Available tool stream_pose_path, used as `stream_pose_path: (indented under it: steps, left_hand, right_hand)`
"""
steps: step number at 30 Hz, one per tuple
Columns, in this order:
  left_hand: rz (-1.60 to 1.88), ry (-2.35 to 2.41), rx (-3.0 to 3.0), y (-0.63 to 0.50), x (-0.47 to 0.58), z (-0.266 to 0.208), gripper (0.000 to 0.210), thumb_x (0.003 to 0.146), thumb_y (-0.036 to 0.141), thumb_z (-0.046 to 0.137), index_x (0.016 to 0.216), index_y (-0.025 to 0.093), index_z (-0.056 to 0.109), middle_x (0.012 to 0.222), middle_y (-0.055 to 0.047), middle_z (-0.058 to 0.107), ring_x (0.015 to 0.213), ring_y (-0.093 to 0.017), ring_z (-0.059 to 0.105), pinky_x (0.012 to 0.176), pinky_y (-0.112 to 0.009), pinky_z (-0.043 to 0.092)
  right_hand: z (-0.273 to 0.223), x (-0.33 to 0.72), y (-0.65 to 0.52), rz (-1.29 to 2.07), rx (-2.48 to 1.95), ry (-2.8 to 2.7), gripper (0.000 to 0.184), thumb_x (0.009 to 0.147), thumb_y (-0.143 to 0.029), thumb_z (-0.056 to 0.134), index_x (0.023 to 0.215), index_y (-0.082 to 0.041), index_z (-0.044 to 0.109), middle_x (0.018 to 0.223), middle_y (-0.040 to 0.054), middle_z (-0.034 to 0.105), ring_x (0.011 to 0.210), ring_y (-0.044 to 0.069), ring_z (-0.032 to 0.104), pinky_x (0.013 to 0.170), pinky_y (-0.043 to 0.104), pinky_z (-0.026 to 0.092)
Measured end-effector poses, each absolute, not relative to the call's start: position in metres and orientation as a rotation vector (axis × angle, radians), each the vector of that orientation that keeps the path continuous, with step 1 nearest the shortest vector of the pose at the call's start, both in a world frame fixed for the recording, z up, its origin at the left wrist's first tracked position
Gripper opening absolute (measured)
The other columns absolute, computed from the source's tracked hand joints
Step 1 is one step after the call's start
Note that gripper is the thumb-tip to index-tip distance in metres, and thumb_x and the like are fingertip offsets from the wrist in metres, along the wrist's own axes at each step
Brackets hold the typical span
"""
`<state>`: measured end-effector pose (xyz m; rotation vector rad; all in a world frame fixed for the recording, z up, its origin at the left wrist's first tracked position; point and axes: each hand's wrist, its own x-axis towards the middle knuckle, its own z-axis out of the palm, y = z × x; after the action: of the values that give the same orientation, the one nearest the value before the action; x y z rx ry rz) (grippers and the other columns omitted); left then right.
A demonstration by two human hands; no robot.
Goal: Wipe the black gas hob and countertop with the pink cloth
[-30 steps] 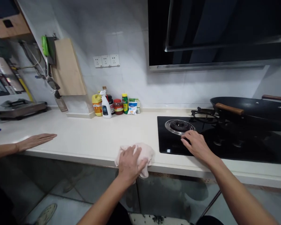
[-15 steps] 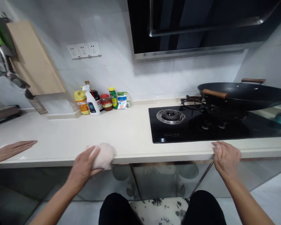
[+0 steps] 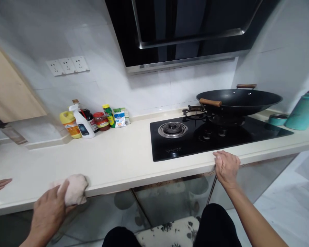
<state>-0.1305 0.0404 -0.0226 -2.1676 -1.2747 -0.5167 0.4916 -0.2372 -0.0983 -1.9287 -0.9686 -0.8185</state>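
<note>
My left hand (image 3: 50, 206) grips a bunched pale pink cloth (image 3: 76, 188), pressed over the front edge of the cream countertop (image 3: 118, 157). Part of the cloth hangs below the edge, and the fingers' undersides are hidden. My right hand (image 3: 227, 168) rests with curled fingers on the counter's front edge, just before the black gas hob (image 3: 185, 147); I see no object in it. At the far left, another person's hand (image 3: 0, 185) lies flat on the counter, partly cut off by the frame.
A black wok (image 3: 239, 101) sits on the hob's right burner. By the wall stand a spray bottle (image 3: 83, 123), a yellow jug (image 3: 70, 125), a red-lidded jar (image 3: 101, 121) and packets (image 3: 120, 119). A teal container (image 3: 302, 111) is at right. The range hood (image 3: 185, 31) hangs above.
The view has turned to the right. My left hand has slid the cloth leftward along the counter edge. My right hand stays at about the same place on the edge.
</note>
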Motion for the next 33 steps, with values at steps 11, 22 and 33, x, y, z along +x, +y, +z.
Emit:
stream_pose_path:
  steps: [11, 22, 33]
  left_hand:
    - [-0.468, -0.964, -2.305, -0.039, 0.041, -0.034, 0.071, 0.067, 0.026, 0.075, 0.135, 0.020, 0.053, 0.124, -0.019, 0.061, 0.116, -0.040, 0.054, 0.093, -0.050, 0.042]
    - [-0.591, -0.564, -2.510, -0.125, 0.258, -0.042, 0.049, 0.092, 0.015, 0.050, 0.140, 0.022, 0.050, 0.115, -0.017, 0.064, 0.102, -0.030, 0.059, 0.083, -0.047, 0.046]
    - [-0.672, -0.368, -2.703, -0.170, 0.361, -0.037, 0.041, 0.096, 0.020, 0.047, 0.135, 0.011, 0.055, 0.105, -0.020, 0.064, 0.099, -0.031, 0.060, 0.082, -0.046, 0.046]
  right_hand:
    - [-0.093, 0.490, -0.239, -0.813, -1.866, -1.001, 0.035, 0.099, -0.030, 0.036, 0.104, -0.020, 0.069, 0.111, 0.0099, 0.068, 0.111, 0.026, 0.056, 0.102, 0.043, 0.031]
    - [-0.087, 0.486, -0.241, -0.760, -1.873, -0.992, 0.037, 0.101, -0.033, 0.034, 0.103, -0.021, 0.069, 0.111, 0.0101, 0.068, 0.112, 0.026, 0.056, 0.102, 0.044, 0.030]
    - [-0.061, 0.448, -0.279, -0.530, -1.663, -1.239, 0.033, 0.100, -0.040, 0.041, 0.120, -0.026, 0.063, 0.126, 0.0097, 0.062, 0.119, 0.028, 0.055, 0.103, 0.047, 0.040]
